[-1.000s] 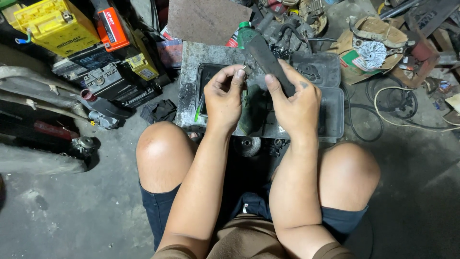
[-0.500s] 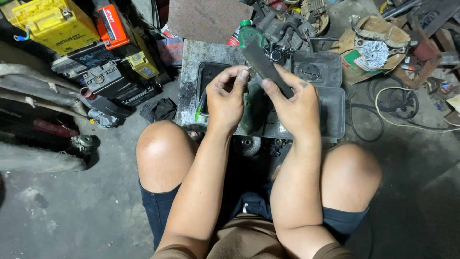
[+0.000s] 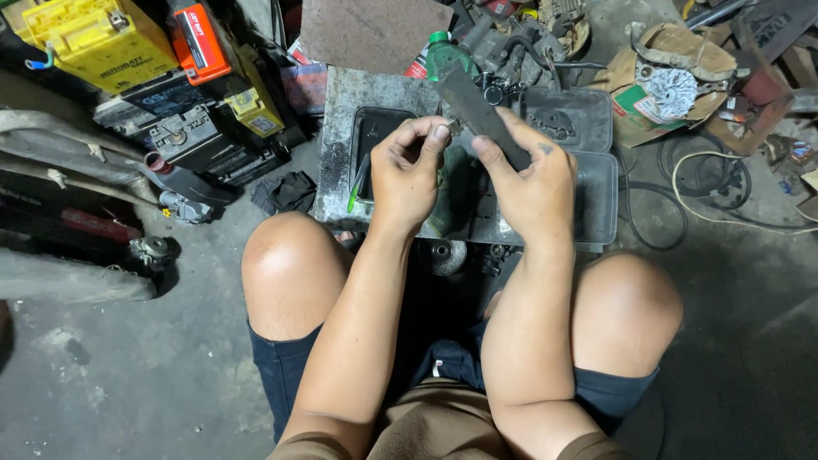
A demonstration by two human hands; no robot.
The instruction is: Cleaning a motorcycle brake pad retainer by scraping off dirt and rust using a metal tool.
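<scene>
tray: black plastic tray point(image 3: 596, 183) under and beyond the right hand, sitting on a grimy metal slab point(image 3: 341, 128). Far compartment holds a dark metal part point(image 3: 554, 123); the near compartment looks mostly bare, contents hard to read.
second tray: smaller dark tray point(image 3: 368, 128) beyond the left hand, with a green-tipped tool point(image 3: 353, 194) lying at its near edge, just left of the left wrist.
box: torn cardboard box point(image 3: 673, 64) well right of the right hand, with a grey finned round part point(image 3: 673, 89) in it.
bottle: green bottle point(image 3: 443, 53) just beyond the strip's far end, lower half hidden.
hidden: what the left fingertips pinch is too small to identify. Round metal part point(image 3: 443, 255) below the wrists is partly covered by the forearms. Batteries point(image 3: 102, 38) far left are cut off by the top edge.
strip: flat dark strip point(image 3: 477, 111) runs diagonally up-left from the right hand, between both hands' fingertips.
left hand: point(image 3: 407, 175) fingers curled, thumb and forefinger pinched tight at the strip's near edge.
right hand: point(image 3: 532, 183) gripping the strip's lower end, thumb on top.
</scene>
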